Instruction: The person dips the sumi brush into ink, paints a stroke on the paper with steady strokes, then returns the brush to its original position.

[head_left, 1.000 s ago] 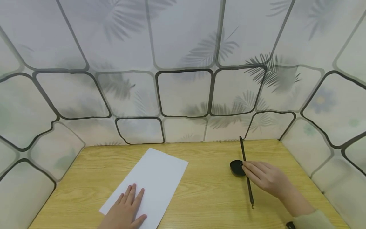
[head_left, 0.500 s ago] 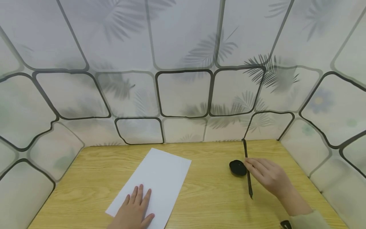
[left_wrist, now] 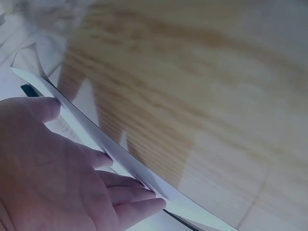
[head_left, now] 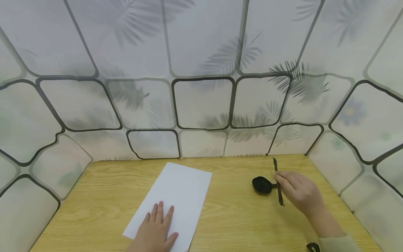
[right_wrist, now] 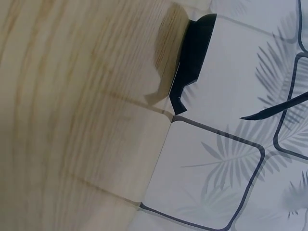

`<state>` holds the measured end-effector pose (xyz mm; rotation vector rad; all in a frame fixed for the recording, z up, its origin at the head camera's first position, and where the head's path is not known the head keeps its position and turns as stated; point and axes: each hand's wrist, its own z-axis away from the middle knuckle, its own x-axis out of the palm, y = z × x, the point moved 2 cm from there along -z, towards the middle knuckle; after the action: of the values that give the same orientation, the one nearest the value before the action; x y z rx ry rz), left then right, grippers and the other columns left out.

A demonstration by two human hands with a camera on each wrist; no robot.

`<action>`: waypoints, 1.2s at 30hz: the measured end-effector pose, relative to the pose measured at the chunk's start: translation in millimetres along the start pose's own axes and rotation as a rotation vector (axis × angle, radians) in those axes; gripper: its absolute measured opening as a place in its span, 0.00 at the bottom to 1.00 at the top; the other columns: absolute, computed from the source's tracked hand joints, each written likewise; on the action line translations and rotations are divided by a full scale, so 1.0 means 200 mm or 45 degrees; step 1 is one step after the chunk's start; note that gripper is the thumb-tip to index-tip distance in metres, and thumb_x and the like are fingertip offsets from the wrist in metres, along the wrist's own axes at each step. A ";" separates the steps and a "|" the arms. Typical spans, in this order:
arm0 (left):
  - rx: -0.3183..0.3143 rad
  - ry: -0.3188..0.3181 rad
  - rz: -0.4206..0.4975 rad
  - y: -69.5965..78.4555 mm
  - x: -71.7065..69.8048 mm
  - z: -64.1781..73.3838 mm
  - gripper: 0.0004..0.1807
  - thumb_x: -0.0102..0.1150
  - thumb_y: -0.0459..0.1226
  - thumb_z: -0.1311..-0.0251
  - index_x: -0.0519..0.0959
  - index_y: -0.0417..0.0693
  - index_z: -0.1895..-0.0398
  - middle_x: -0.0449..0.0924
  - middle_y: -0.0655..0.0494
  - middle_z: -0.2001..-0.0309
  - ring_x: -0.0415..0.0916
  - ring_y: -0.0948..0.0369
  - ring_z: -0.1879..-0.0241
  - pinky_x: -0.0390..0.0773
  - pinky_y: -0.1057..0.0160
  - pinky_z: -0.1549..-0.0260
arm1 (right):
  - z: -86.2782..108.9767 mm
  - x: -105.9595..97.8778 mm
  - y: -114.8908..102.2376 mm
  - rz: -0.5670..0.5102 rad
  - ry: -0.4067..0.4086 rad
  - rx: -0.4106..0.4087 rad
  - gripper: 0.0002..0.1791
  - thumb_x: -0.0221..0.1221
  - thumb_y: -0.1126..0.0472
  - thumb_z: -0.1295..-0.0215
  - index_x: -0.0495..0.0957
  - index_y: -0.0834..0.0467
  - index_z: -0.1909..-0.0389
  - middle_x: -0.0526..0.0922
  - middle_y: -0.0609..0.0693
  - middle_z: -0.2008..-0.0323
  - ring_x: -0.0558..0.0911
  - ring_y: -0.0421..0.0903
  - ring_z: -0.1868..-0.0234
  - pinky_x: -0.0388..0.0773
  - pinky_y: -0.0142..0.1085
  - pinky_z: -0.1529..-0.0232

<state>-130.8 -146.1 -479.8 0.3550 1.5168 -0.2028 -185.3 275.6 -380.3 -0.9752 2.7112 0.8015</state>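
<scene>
In the head view my left hand lies on a white sheet of paper, fingers spread. The left wrist view shows the fingertips against the paper, seen almost edge-on. With thumb and fingers my right hand pinches a dark, slender writing brush over the table's right part. Its pointed bristle tip points away from me, raised above the table; a small loop is at the near end. Just left of the brush stands a small black dish with a short handle. The right wrist view shows the brush tip apart from the dish.
The wood-grain table meets a patterned wall at its back edge, with similar panels on both sides. A black object shows beside the right sleeve at the bottom.
My left hand and the paper have shifted to the right. My right hand has moved slightly right and away, drawing the brush clear of the dish and tilting it.
</scene>
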 end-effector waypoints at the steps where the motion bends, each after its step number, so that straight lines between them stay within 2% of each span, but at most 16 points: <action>1: 0.005 0.003 0.004 0.01 0.00 0.00 0.42 0.51 0.60 0.43 0.63 0.43 0.32 0.57 0.29 0.33 0.55 0.35 0.34 0.61 0.36 0.41 | 0.00 0.00 0.00 0.004 0.005 0.013 0.13 0.51 0.68 0.33 0.83 0.68 0.68 0.85 0.58 0.71 0.81 0.53 0.78 0.77 0.43 0.76; 10: 0.051 0.011 0.025 0.08 -0.02 -0.03 0.42 0.52 0.58 0.42 0.63 0.38 0.33 0.56 0.29 0.33 0.55 0.36 0.33 0.63 0.35 0.43 | 0.02 0.02 0.02 0.046 0.043 0.166 0.16 0.52 0.61 0.32 0.84 0.65 0.73 0.84 0.56 0.75 0.79 0.52 0.81 0.75 0.43 0.80; 18: 0.054 0.002 -0.030 0.13 -0.05 -0.06 0.37 0.51 0.58 0.42 0.65 0.48 0.33 0.60 0.29 0.35 0.58 0.34 0.36 0.66 0.34 0.47 | 0.06 0.05 0.04 0.075 0.033 0.263 0.17 0.54 0.56 0.34 0.84 0.64 0.73 0.84 0.55 0.77 0.79 0.51 0.82 0.74 0.42 0.82; 25: 0.026 -0.077 0.006 0.15 -0.07 -0.07 0.37 0.54 0.55 0.43 0.63 0.50 0.32 0.57 0.29 0.33 0.56 0.32 0.36 0.65 0.31 0.49 | 0.09 0.05 0.06 0.036 0.026 0.321 0.19 0.54 0.54 0.34 0.84 0.64 0.73 0.84 0.54 0.76 0.80 0.51 0.81 0.75 0.42 0.78; 28: 0.056 -0.095 0.008 0.15 -0.08 -0.07 0.37 0.54 0.55 0.43 0.63 0.52 0.31 0.57 0.30 0.33 0.55 0.31 0.36 0.64 0.30 0.49 | 0.09 0.05 0.07 0.013 0.035 0.342 0.19 0.55 0.54 0.35 0.84 0.64 0.73 0.84 0.54 0.76 0.80 0.51 0.81 0.75 0.41 0.77; 36: 0.129 -0.063 0.021 0.19 -0.06 -0.10 0.39 0.50 0.60 0.42 0.61 0.52 0.30 0.53 0.30 0.31 0.50 0.31 0.34 0.60 0.32 0.44 | 0.09 0.04 0.07 0.036 0.048 0.428 0.20 0.54 0.52 0.34 0.85 0.64 0.73 0.84 0.54 0.77 0.80 0.50 0.81 0.74 0.40 0.77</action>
<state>-136.8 -105.4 -463.7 0.4399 1.4575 -0.2742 -200.7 290.7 -391.7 -0.8831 2.7709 0.3148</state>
